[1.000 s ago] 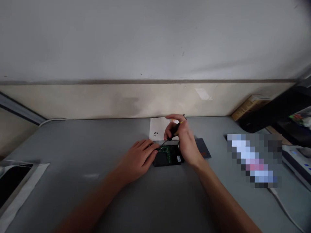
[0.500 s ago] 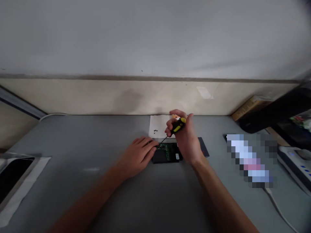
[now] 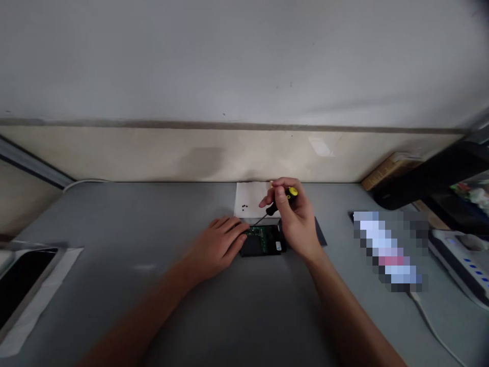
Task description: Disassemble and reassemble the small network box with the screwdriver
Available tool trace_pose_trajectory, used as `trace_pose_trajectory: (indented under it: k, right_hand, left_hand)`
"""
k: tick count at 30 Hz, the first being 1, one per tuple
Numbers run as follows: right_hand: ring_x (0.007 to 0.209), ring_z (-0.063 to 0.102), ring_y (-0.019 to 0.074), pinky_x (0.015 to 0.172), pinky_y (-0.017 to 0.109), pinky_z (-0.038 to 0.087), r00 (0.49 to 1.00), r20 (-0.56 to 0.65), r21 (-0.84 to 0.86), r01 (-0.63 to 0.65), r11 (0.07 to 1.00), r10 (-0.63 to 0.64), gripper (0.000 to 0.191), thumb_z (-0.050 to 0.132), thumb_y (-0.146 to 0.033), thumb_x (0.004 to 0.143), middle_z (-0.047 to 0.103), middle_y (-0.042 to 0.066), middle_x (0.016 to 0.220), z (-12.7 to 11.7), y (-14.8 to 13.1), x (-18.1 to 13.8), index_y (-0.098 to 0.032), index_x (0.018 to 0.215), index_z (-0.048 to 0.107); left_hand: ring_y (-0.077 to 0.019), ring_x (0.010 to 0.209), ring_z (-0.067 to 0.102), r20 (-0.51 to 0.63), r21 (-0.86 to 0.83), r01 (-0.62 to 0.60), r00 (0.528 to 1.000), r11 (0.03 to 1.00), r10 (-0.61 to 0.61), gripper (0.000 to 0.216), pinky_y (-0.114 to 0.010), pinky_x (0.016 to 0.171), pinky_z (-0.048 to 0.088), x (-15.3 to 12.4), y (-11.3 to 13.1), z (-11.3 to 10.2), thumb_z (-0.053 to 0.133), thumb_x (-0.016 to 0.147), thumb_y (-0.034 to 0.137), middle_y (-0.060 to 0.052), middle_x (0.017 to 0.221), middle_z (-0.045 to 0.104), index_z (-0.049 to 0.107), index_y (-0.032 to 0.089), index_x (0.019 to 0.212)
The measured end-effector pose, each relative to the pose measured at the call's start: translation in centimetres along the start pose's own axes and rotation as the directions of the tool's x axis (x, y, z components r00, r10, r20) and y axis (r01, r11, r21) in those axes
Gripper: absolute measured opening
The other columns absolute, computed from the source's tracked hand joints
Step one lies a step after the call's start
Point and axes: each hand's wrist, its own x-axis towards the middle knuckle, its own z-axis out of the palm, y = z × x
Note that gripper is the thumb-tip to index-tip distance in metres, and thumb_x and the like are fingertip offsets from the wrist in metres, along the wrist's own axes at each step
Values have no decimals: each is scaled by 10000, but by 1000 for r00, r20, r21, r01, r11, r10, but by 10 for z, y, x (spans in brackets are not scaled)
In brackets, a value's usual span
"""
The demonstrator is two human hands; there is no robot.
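Observation:
An opened flat black device (image 3: pixel 263 242), phone-like, with a green circuit board and a small white label, lies on the grey table. My left hand (image 3: pixel 221 242) grips its left end, the thumb at the near side and the fingers along the far edge. In my right hand (image 3: pixel 296 214) is a black-and-yellow screwdriver (image 3: pixel 272 209), held tilted. Its tip meets the board's upper left area beside my left fingertips; the exact contact spot is too small to make out. Several tiny dark screws (image 3: pixel 244 207) lie on a white paper (image 3: pixel 250 193) behind the device.
A dark flat panel (image 3: pixel 321 233) lies partly under my right wrist. Farther right are a blurred-out phone (image 3: pixel 385 250) with a white cable (image 3: pixel 431 321), a power strip (image 3: pixel 458 260) and a black cylinder (image 3: pixel 416 178). At left, a black tablet-like thing (image 3: pixel 26 280) rests on white paper.
My right thumb has come down from its raised position and now lies along the screwdriver handle, the fingers having turned around it. My left hand and the device have stayed put.

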Motion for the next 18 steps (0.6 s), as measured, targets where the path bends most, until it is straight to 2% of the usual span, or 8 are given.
trace_pose_trajectory:
  k: [2, 4, 6, 9, 11, 13, 15, 18]
  right_hand:
    - [716, 617, 154, 710, 346, 503, 997, -18, -72, 75, 995, -77, 117, 575, -387, 992, 606, -16, 791, -8, -17, -1, -269, 989, 575]
    - [728, 594, 164, 703, 352, 486, 987, -21, -298, 143, 944, -157, 39, 605, -306, 976, 632, 8, 857, -24, -36, -3, -275, 974, 628]
    - [810, 624, 183, 763, 366, 495, 978, 91, -516, 206, 832, -187, 78, 599, -275, 972, 682, 32, 970, -44, -49, -6, -282, 980, 677]
    - [691, 636, 170, 662, 359, 502, 945, 316, -760, 199, 619, 84, 222, 701, -360, 897, 700, 51, 1201, -76, -51, -13, -311, 1112, 722]
    - [642, 654, 163, 609, 355, 505, 884, 357, -857, 181, 482, 302, 522, 801, -371, 787, 621, 65, 1421, -92, -43, -20, -336, 1291, 669]
    - [691, 706, 184, 638, 355, 531, 823, 346, -907, 171, 384, 450, 630, 787, -291, 781, 575, 65, 1494, -104, -34, -25, -357, 1384, 616]
    - [797, 745, 216, 712, 366, 557, 789, 342, -918, 165, 361, 510, 636, 726, -238, 823, 586, 58, 1483, -112, -29, -26, -367, 1429, 584]
    - [935, 750, 242, 804, 380, 567, 765, 383, -882, 138, 450, 517, 602, 701, -244, 843, 609, 48, 1458, -118, -31, -19, -376, 1422, 599]
  left_hand:
    - [-258, 1065, 638, 6, -15, 2, 1000, 1000, -2, 332, -446, 968, 510, -1, 0, -1, 337, 1077, 278, -90, 1176, 690, 620, 200, 1232]
    - [-266, 1108, 630, 2, -36, 15, 1000, 999, -15, 326, -453, 996, 505, -3, -1, -3, 376, 1070, 289, -98, 1228, 676, 580, 199, 1307]
    - [-284, 1172, 608, 15, -57, 26, 1000, 998, -25, 396, -461, 1021, 502, -6, -1, -5, 484, 1041, 342, -111, 1312, 641, 508, 204, 1412]
    - [-318, 1233, 575, 71, -80, 23, 997, 997, -17, 644, -487, 1050, 496, -9, 0, -9, 683, 933, 425, -113, 1405, 591, 431, 236, 1495]
    - [-320, 1247, 570, 94, -91, 27, 995, 995, -19, 687, -496, 1068, 490, -9, 1, -10, 720, 907, 404, -100, 1421, 588, 418, 261, 1507]
    - [-312, 1264, 569, 95, -102, 41, 995, 994, -32, 663, -493, 1084, 485, -9, 1, -11, 714, 916, 361, -91, 1423, 593, 423, 267, 1505]
    - [-306, 1284, 566, 93, -116, 61, 994, 991, -51, 666, -482, 1091, 487, -9, 0, -10, 727, 912, 346, -90, 1425, 597, 430, 262, 1503]
    - [-304, 1310, 562, 90, -146, 100, 992, 984, -87, 706, -469, 1093, 497, -10, -2, -10, 768, 884, 358, -82, 1426, 603, 439, 274, 1504]
